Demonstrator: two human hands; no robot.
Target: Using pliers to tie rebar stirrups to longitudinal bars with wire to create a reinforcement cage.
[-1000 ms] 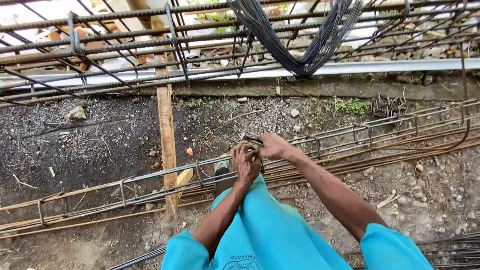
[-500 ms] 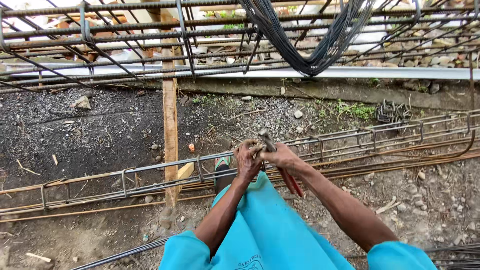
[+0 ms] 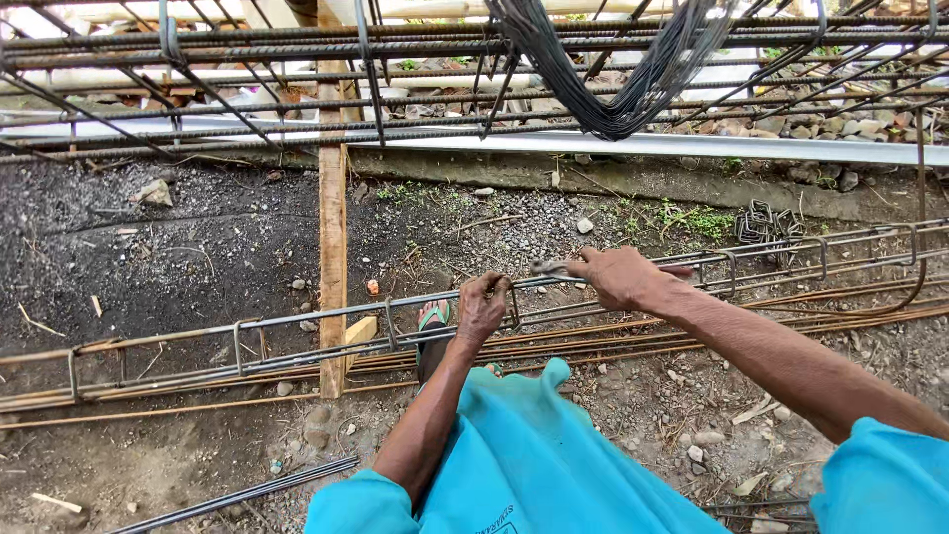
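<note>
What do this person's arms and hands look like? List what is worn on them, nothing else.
Both arms are bare from the short sleeves down. The sleeves are bright turquoise, part of a loose shirt of the same colour. The left hand and right hand wear no gloves; no watch, ring or wristband shows. The fingers are uncovered.

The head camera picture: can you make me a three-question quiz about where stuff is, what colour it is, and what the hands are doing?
1. Where does the wooden post stand?
A. left of both hands
B. right of both hands
C. between the hands

2. What colour are the person's sleeves?
A. red
B. turquoise
C. white

3. What is the left hand doing?
A. hanging free
B. resting on the gravel
C. gripping the rebar cage

Answers: 1 A, the post rises left of the hands. 2 B, both sleeves are turquoise. 3 C, its fingers curl around the top bar, while the right hand holds a tool.
</note>
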